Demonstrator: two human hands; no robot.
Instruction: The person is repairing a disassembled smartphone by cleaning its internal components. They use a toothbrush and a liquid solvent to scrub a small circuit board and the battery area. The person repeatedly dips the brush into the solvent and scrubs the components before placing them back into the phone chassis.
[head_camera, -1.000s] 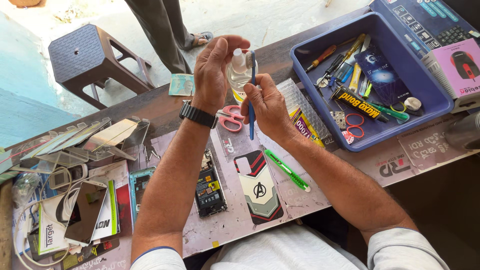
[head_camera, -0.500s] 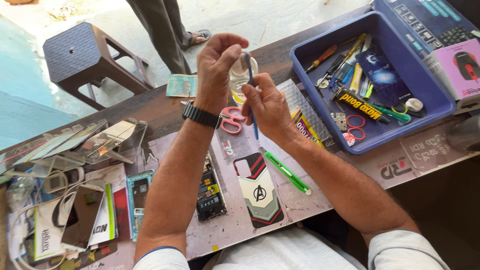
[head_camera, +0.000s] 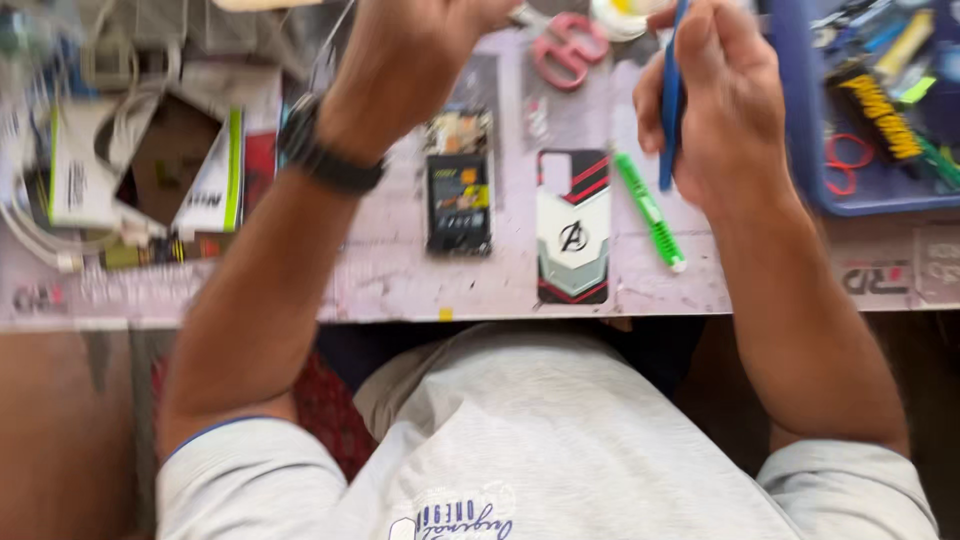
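The right hand (head_camera: 735, 115) had its fingers curled shut around a thin blue tool (head_camera: 670, 100), held upright above the table's (head_camera: 400, 285) far edge beside the blue tray (head_camera: 800, 150). The left hand (head_camera: 410, 60) was cut off at the top, so its fingers' grip could not be told. Everything looked blurred.
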